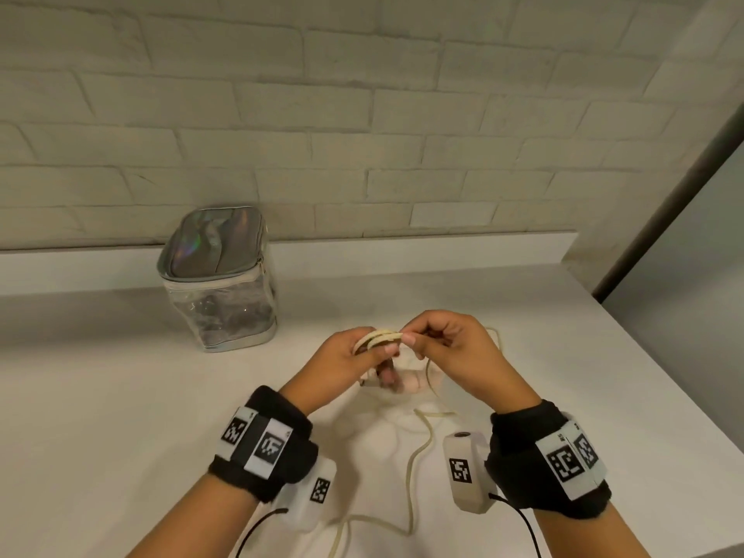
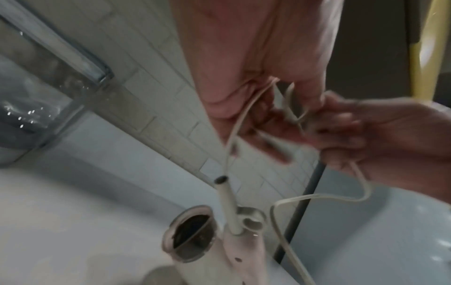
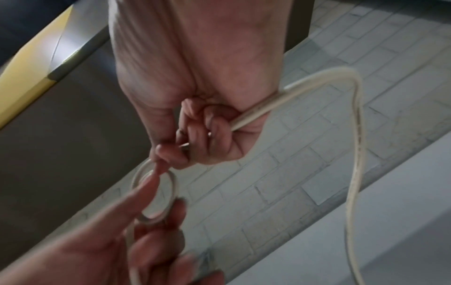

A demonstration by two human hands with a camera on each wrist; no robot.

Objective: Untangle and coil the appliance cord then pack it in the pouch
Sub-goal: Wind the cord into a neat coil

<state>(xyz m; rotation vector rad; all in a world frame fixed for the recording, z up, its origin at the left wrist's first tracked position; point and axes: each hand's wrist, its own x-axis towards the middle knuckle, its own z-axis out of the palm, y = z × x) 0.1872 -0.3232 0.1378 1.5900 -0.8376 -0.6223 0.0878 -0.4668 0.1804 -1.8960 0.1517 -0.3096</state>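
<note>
Loose cord [image 1: 418, 469] trailing over the near bench [image 1: 120, 416], mid-coiling.

Left hand [image 1: 354, 356] gripping small finished loops just above the appliance [image 2: 234, 256]; right hand [image 1: 447, 344] pinching the next length beside them. Next, probably: feed more slack, lay another loop. Pouch [image 1: 223, 275] zipped shut, well apart at back left. Bench edge close on the right; open room leftward.

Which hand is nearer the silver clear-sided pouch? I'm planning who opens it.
Left. The left hand is just right of the silver clear-sided pouch, nearer the camera; the right hand is farther right.
</note>
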